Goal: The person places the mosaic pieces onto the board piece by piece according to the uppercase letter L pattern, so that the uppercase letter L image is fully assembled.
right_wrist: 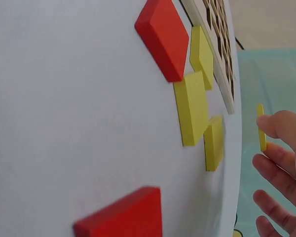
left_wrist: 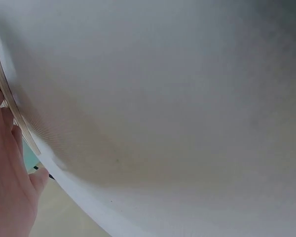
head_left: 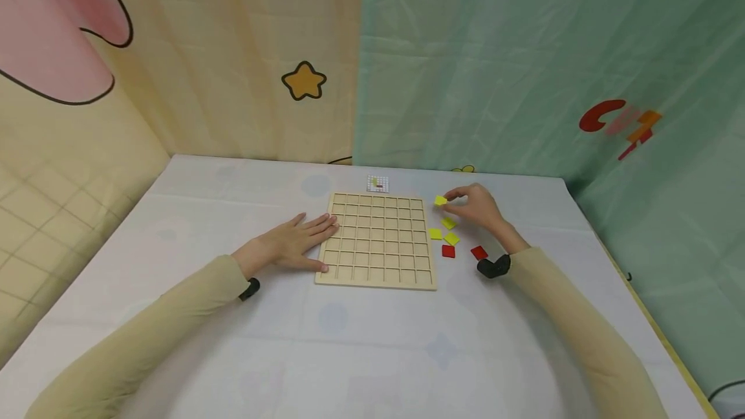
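A wooden grid board [head_left: 378,238] with empty square cells lies on the white table [head_left: 349,341]. My left hand [head_left: 293,242] lies flat beside the board's left edge, fingers straight and touching the frame; the same hand [left_wrist: 10,173] shows in the left wrist view. My right hand [head_left: 477,205] pinches a yellow square tile [head_left: 440,200] just above the table, right of the board's far corner. That yellow tile [right_wrist: 261,127] appears edge-on at my fingertips. Loose yellow tiles [head_left: 448,231] and two red tiles [head_left: 463,251] lie below the right hand.
A small printed pattern card [head_left: 377,183] lies just beyond the board's far edge. Fabric walls with cartoon prints enclose the table on the left, back and right. The table's right edge [head_left: 640,302] runs close to the green wall.
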The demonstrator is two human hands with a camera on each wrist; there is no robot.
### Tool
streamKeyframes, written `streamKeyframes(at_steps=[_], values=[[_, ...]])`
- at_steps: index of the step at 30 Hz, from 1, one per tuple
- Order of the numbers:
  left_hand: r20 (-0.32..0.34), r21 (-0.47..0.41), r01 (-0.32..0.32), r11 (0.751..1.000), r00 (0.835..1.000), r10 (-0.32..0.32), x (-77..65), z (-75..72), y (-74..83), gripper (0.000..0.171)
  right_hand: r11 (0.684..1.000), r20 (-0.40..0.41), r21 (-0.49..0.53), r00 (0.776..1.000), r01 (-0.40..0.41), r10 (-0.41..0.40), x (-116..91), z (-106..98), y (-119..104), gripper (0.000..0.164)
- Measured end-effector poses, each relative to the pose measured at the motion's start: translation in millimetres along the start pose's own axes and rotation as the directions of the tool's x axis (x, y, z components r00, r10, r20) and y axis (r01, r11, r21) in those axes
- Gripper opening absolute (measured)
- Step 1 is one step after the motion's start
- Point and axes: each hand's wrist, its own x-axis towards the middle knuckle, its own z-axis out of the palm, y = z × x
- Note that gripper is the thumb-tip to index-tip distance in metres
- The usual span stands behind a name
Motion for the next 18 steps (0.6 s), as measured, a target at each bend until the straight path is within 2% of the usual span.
streamKeyframes(at_steps=[7, 18], values=[[0.002, -0.012, -0.010, 1.000, 1.000, 0.010, 0.9, -0.7, -0.8, 0.094, 0.997, -0.007, 0.003, 0.997, 0.075, -0.075, 6, 8, -17, 0.032], [0.028, -0.034, 0.003, 0.999, 1.000, -0.002, 2.6, 1.8, -1.7, 0.094, 0.991, 0.019, 0.016, 0.991, 0.133, -0.133, 19, 20, -46, 0.031]])
